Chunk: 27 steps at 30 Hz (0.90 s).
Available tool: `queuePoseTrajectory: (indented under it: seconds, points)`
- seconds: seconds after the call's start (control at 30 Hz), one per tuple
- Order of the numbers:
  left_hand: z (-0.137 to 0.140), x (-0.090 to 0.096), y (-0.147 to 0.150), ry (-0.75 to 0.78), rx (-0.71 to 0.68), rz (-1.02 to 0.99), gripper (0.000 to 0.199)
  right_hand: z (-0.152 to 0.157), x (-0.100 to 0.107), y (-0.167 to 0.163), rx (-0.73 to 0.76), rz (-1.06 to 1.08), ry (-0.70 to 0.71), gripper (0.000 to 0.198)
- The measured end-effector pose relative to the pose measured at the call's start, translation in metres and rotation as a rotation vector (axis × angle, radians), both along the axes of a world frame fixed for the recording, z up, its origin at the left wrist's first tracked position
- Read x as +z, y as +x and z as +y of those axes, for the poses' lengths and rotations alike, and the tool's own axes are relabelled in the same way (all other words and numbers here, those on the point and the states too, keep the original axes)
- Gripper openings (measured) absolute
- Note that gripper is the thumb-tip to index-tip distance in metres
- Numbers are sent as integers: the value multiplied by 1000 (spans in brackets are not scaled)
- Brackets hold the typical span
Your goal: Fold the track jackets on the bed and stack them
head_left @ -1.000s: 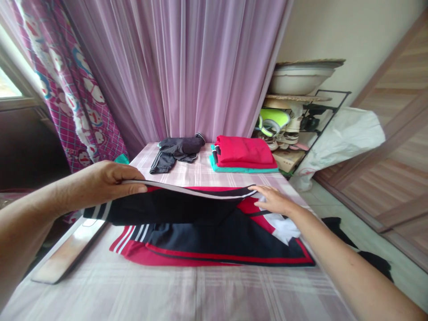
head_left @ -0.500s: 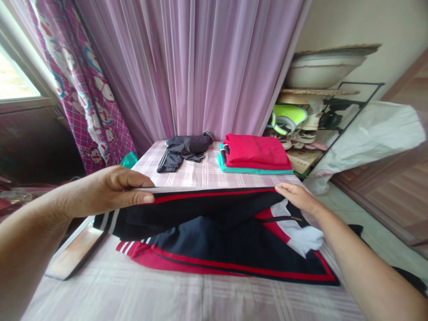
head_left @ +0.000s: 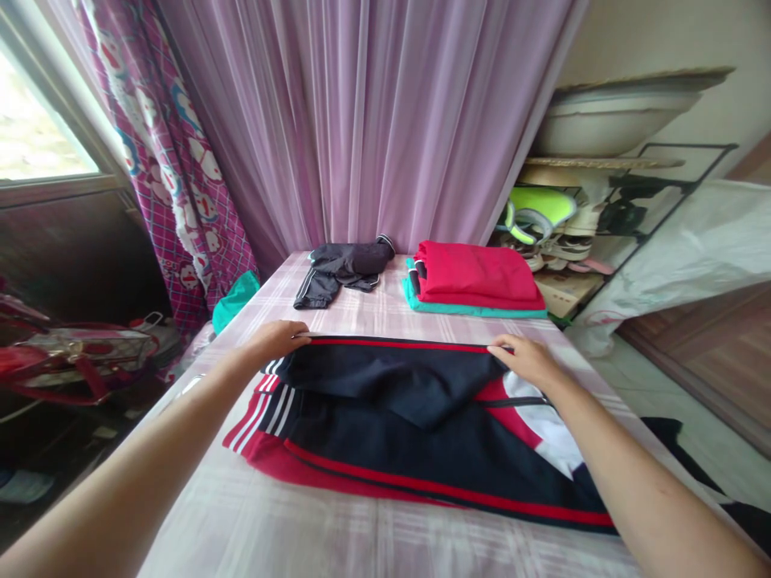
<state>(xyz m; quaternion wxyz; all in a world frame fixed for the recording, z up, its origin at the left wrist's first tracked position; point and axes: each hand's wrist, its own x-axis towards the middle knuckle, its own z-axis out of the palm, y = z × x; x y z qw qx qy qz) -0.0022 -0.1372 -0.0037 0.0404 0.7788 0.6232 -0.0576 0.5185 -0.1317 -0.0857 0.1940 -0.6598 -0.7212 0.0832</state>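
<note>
Dark garment [head_left: 373,433] with red edging lies across the middle of the table [head_left: 361,550] in front of you, its striped cuffs toward your left and a white and red part with a dark strip toward your right. At the far left you have a window [head_left: 42,120], with a red frame [head_left: 78,369] in the shadow below it. Next come the patterned curtain [head_left: 181,177] and, at its foot, a teal cloth [head_left: 238,301] beside the table. Your left hand [head_left: 278,341] has its fingers clamped on the left end of the garment's far edge. Beyond it, at the back of the table, sits a bundle of black clothes [head_left: 349,263], before the purple curtain [head_left: 385,120]. Farther right, a folded red cloth [head_left: 475,273] rests on a teal one [head_left: 482,311]. Your right hand [head_left: 523,357] pinches the same far edge near its right end, fingers closed on the fabric. Past it stand the rack [head_left: 656,217] holding a basin [head_left: 614,120] and a green visor [head_left: 547,207], then a white bag [head_left: 692,249].
</note>
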Motion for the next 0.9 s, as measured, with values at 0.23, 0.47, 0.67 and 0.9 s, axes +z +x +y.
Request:
queuePoseTrajectory:
  seconds: [0.23,0.47,0.67,0.9]
  points:
    - [-2,21,9,36,-96,-115,40,5,5,21,-50,261,-93,22]
    - [-21,-24,42,306,-109,-62,40,-24,23,-71,20,-151,329,30]
    - [-65,-68,69,242,-182,-77,62,-66,16,-171,390,-94,236,41]
    - [-75,-71,57,144,-248,-99,82,-114,-12,-177,466,-81,217,46]
